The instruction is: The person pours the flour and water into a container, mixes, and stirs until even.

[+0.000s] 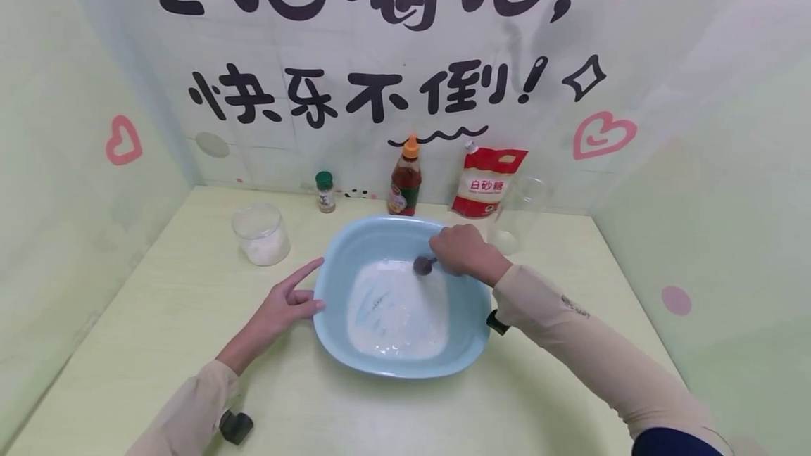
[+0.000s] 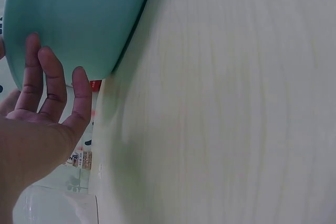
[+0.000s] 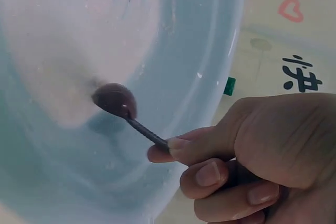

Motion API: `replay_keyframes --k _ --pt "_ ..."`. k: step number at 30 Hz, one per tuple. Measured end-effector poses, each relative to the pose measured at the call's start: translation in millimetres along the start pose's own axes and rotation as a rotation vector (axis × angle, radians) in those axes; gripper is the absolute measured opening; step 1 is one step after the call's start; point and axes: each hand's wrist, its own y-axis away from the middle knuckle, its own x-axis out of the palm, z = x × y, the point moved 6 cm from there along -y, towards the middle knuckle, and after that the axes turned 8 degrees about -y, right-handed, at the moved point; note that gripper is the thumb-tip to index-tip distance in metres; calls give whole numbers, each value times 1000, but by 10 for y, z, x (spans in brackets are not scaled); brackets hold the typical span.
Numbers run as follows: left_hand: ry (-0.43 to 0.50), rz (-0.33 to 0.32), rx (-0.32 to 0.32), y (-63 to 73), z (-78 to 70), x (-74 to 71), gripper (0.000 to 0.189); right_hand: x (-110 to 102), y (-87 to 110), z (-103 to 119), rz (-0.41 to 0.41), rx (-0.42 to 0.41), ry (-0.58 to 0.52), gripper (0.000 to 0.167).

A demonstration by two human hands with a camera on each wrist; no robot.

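Note:
My right hand [image 1: 465,252] grips a dark spoon [image 1: 423,265] by its handle over the light blue basin [image 1: 402,370]. The right wrist view shows thumb and fingers curled round the thin handle, with the spoon's rounded bowl [image 3: 114,99] inside the basin at the edge of a white layer [image 3: 63,35]. That layer covers the basin's bottom and looks milky and wet, with blue streaks showing through. At the basin's left side is my left hand [image 1: 285,308], its fingers extended and touching the rim. Seen from the left wrist, several straight fingers [image 2: 51,82] lie near the basin's outer wall.
Left of the basin stands a clear glass jar [image 1: 262,238] with white powder. Behind are a green-capped shaker [image 1: 326,192], an orange-capped sauce bottle [image 1: 405,181], a red-and-white sugar pouch [image 1: 486,181] and a tall clear glass [image 1: 516,213]. Walls bound the table's back and sides.

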Motion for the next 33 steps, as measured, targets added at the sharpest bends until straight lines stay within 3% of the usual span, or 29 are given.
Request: replay_keyframes --k 6,12,16,21,26,33 --pt "-19 -1 -5 6 -8 -11 80 3 -191 180 -35 -39 50 27" --pt "9 -13 -15 24 24 1 81 113 -294 381 -19 -111 -47 26" --pt "-2 -5 -22 24 27 24 82 223 -300 494 48 -134 -141 25" --pt "-23 -14 -23 29 -3 1 82 349 -202 598 190 -145 -163 22" --pt "-23 -3 -32 11 -19 10 81 497 2 538 338 -125 -169 22" --pt "-37 0 -18 4 -19 10 81 403 231 175 351 -76 -70 10"
